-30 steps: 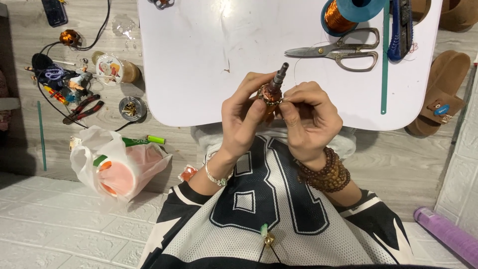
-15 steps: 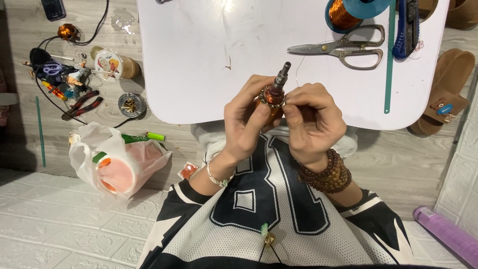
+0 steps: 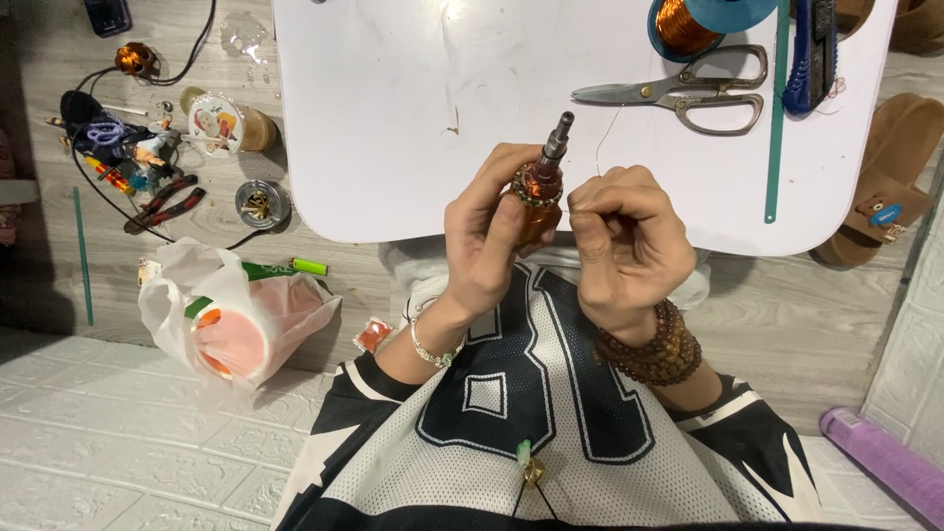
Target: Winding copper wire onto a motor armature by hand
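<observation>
My left hand (image 3: 489, 236) grips a small motor armature (image 3: 540, 187) with copper windings and a steel shaft that points up and away from me. My right hand (image 3: 626, 241) pinches a thin copper wire (image 3: 602, 147) right beside the armature; the strand runs up over the white table (image 3: 413, 108). Both hands hover at the table's near edge, above my lap. At the table's far right lies a spool of copper wire (image 3: 683, 22).
Steel scissors (image 3: 688, 90), a green ruler (image 3: 777, 108) and a blue utility knife (image 3: 819, 44) lie on the table's right side. On the floor at left are pliers (image 3: 162, 205), cables, small tins and a plastic bag (image 3: 236, 315). A brown slipper (image 3: 885, 177) sits at right.
The hands and armature stay at the table's edge. My right hand has drawn slightly to the right, with the wire pulled taut from the armature.
</observation>
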